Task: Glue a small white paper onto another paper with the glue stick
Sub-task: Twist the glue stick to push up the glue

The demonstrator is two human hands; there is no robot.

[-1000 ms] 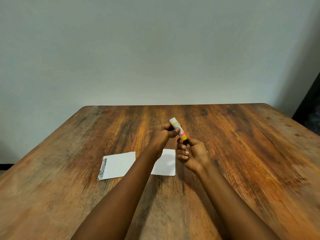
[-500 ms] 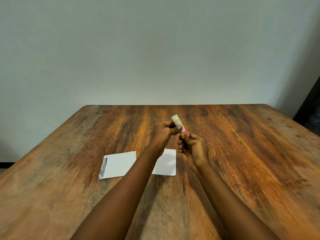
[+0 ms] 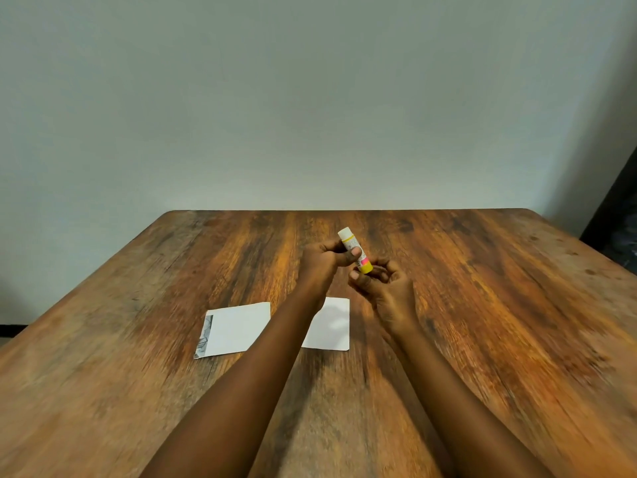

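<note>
The glue stick point(image 3: 355, 250), with a white top, a pink band and a yellow base, is held tilted above the table. My left hand point(image 3: 320, 262) grips its upper half with the thumb across it. My right hand point(image 3: 382, 288) curls under the yellow base, fingertips pinching that end. Two white papers lie flat on the table point(image 3: 482, 305) below my hands. The left paper point(image 3: 238, 329) has a grey printed strip along its left edge. The plain right paper point(image 3: 332, 326) is partly hidden by my left forearm.
The wooden table's far edge meets a plain pale wall. Beyond the table's right corner there is a dark object point(image 3: 617, 232).
Both hands have lifted slightly with the glue stick. My right hand's fingers have shifted at the yellow base, which now shows more. The papers have not moved.
</note>
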